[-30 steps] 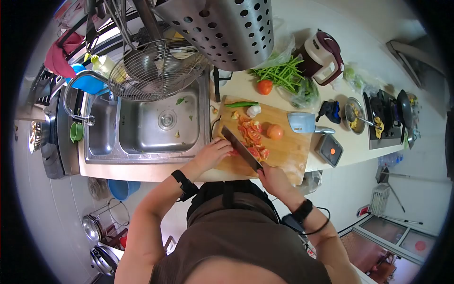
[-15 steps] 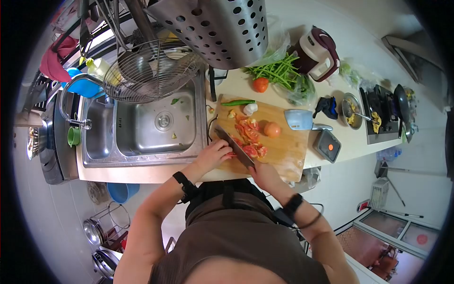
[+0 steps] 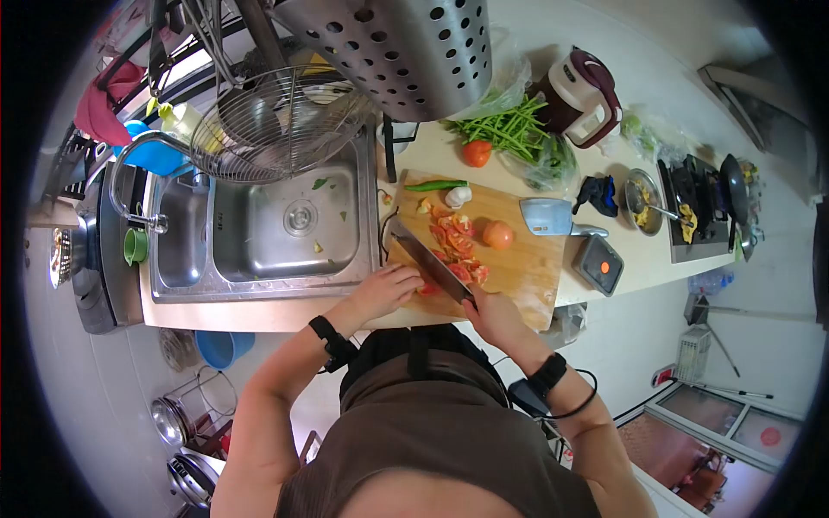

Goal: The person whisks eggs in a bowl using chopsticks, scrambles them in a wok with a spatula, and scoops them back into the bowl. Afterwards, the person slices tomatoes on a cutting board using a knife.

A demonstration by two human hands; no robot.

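Observation:
My right hand [image 3: 494, 318] is closed around the handle of a dark-bladed knife [image 3: 432, 266], whose blade slants up and left over the wooden cutting board [image 3: 527, 281]. At the board's left front, my left hand [image 3: 387, 291] has its fingers bent together on a piece of tomato, mostly hidden under them. Sliced tomato [image 3: 456, 237] lies in a pile just beyond the blade. A whole tomato [image 3: 498, 234], a garlic bulb [image 3: 458, 197], a green chili [image 3: 436, 185] and a cleaver [image 3: 547, 217] also rest on the board.
A double steel sink [image 3: 289, 272] is on the left, with a wire strainer [image 3: 276, 129] and perforated steel holder [image 3: 406, 60] hanging above. Behind the board are green beans [image 3: 509, 129] and a red tomato [image 3: 477, 154]. A lidded container [image 3: 598, 266], metal bowl [image 3: 641, 201] and stove [image 3: 695, 207] stand right.
The knife and my right hand have shifted slightly right and toward me since the last frame. My left hand has stayed near the same spot on the tomato piece.

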